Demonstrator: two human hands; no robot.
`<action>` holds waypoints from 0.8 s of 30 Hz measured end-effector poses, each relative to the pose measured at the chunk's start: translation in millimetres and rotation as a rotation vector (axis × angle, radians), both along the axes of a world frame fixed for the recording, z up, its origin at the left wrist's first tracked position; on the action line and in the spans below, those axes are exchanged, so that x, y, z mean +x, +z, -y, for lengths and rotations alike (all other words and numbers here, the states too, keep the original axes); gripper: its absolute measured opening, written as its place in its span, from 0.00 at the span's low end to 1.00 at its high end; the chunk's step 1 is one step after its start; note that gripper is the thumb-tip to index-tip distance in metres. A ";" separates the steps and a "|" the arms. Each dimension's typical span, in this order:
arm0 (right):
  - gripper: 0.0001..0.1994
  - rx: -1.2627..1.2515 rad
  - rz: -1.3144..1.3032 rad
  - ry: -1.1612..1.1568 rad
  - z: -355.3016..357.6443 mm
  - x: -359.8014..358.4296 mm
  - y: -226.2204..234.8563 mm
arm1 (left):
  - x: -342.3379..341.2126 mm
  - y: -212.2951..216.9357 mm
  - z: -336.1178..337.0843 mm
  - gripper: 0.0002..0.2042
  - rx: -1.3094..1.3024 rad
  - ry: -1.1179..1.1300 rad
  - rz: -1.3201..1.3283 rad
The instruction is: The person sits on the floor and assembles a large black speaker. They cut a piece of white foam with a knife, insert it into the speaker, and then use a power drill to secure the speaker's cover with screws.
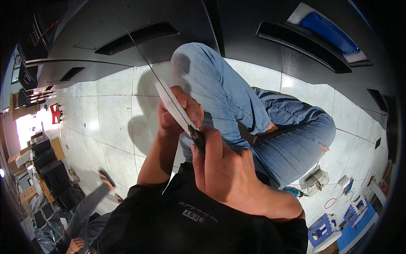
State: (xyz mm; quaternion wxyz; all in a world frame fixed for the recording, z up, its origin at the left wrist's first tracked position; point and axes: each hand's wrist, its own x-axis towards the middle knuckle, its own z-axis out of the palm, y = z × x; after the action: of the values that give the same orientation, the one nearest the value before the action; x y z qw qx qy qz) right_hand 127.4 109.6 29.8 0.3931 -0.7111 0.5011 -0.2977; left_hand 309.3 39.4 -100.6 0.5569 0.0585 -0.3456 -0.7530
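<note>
My left hand [188,111] pinches a narrow white strip [168,99] and holds it up in front of my raised knee. My right hand [230,175] is closed around a dark-handled tool [197,139], whose tip meets the lower end of the strip. A thin straight line [141,53], a wire or a slim blade, runs up and to the left from the strip; I cannot tell which it is. Both hands are close together above my blue jeans [237,110] and black shirt [169,220].
White tiled floor [112,122] lies below. Large black panels with slots [135,36] stand ahead. Another person's sandalled foot [105,178] and hand [76,244] are at lower left. A blue-handled tool [292,191], white items and blue stools [322,228] sit at lower right. Boxes crowd the left.
</note>
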 end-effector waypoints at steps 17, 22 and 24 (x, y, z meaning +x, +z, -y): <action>0.13 0.065 -0.029 0.028 -10.8 -4.9 -3.8 | -0.9 5.3 3.2 0.22 -0.017 0.013 0.054; 0.13 0.079 -0.063 0.043 -16.5 -11.7 -5.1 | -2.7 10.6 1.8 0.23 0.011 0.027 0.087; 0.13 0.071 -0.086 0.046 -16.5 -14.0 -3.0 | 1.7 11.1 4.6 0.22 -0.023 -0.015 0.143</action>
State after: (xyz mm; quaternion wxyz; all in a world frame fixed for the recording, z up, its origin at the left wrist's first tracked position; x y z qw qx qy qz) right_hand 113.5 126.1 26.8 0.4030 -0.7202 0.5114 -0.2396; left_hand 311.1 34.8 -89.5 0.5257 0.1028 -0.3937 -0.7471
